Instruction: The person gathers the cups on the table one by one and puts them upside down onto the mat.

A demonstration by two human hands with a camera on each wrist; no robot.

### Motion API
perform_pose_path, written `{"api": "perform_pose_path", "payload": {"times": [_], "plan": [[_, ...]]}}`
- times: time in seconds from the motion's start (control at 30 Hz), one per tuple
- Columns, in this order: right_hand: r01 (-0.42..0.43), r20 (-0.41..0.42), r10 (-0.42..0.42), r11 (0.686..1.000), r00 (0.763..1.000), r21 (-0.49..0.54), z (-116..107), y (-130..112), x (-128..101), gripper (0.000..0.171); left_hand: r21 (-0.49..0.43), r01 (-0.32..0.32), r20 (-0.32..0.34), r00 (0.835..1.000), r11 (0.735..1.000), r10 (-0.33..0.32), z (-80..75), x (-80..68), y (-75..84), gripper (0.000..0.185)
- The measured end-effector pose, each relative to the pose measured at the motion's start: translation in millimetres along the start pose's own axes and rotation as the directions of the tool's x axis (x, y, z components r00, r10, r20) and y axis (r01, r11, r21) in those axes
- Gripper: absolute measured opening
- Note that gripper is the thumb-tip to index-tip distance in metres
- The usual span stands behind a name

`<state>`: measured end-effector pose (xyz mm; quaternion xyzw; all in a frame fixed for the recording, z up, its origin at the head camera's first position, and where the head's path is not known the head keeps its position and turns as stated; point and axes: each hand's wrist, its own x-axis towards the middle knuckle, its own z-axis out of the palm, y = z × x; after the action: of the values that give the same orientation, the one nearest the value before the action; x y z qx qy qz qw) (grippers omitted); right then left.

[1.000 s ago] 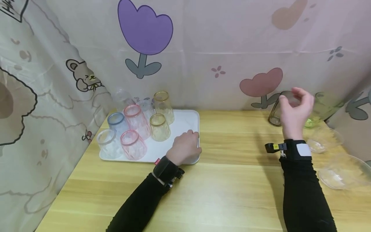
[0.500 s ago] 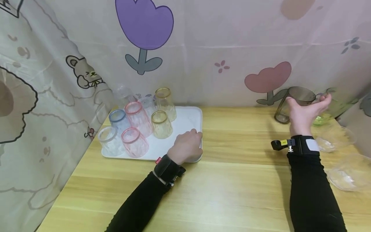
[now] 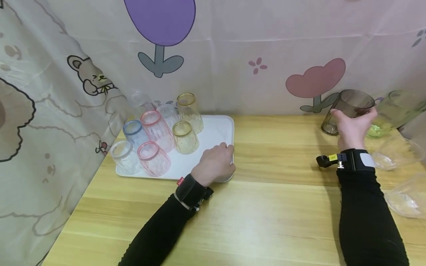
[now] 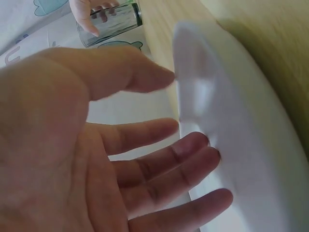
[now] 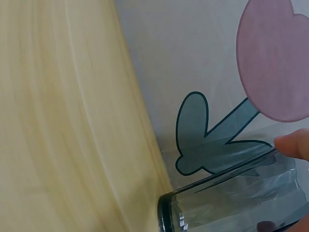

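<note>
One clear bowl point(image 3: 404, 197) sits nearest, at the right of the bench point(image 3: 266, 218). A little farther, on the left, the left grip point(image 3: 214, 162) lies at the near right corner of a white tray point(image 3: 214, 129) that carries several tumblers point(image 3: 154, 162); its fingers are loosely spread, tips touching the rim and clasping nothing. A second clear bowl point(image 3: 396, 152) lies beyond the first. Farther back, the right grip point(image 3: 354, 129) is partly closed, thumb and fingers around the upper part of the smoky glass point(image 3: 351, 103), which stands mouth up near the bench's far edge, just left of a yellow-green vessel point(image 3: 396, 111). The glass will likely prove stiff, smooth and breakable, its thick base keeping the weight low; the best hold is probably around the wall just below the rim, firm enough not to slip. The head view hides the left palm, while the left wrist view shows it, with the fingertips against the tray. The right wrist view gives the glass's dark base close up and the thumb tip beside its rim, but no tray.
</note>
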<state>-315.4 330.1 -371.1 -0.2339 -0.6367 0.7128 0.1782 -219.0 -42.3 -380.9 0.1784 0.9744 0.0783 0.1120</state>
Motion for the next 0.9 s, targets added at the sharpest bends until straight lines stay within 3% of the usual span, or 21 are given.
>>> {"api": "perform_pose_path", "payload": {"times": [0.13, 0.37, 0.47, 0.67, 0.9], "plan": [[0.008, 0.002, -0.008, 1.000, 1.000, 0.024, 0.8, -0.6, 1.1, 0.101, 0.001, -0.017, 0.003, 1.000, 1.000, 0.017, -2.7, -1.3, 2.5, 0.038], [-0.020, -0.001, 0.020, 0.998, 1.000, 0.055, 1.1, 2.3, -4.2, 0.106, 0.027, -0.039, 0.016, 0.999, 0.999, 0.039, -1.2, -3.9, 5.5, 0.036], [-0.020, -0.009, 0.021, 0.995, 1.000, 0.101, 5.0, 1.0, -7.5, 0.098, 0.025, -0.045, 0.010, 0.999, 0.999, 0.045, -1.0, -6.2, 5.2, 0.037], [0.008, 0.002, -0.009, 0.979, 1.000, 0.202, 14.1, -3.4, -18.8, 0.067, 0.014, -0.047, -0.010, 0.999, 0.999, 0.047, -0.5, -9.7, 4.4, 0.034], [0.000, 0.129, -0.043, 0.950, 0.991, 0.311, 21.5, -10.8, -40.2, 0.050, -0.015, -0.051, -0.023, 0.998, 0.999, 0.051, -1.7, -13.5, 7.8, 0.034]]}}
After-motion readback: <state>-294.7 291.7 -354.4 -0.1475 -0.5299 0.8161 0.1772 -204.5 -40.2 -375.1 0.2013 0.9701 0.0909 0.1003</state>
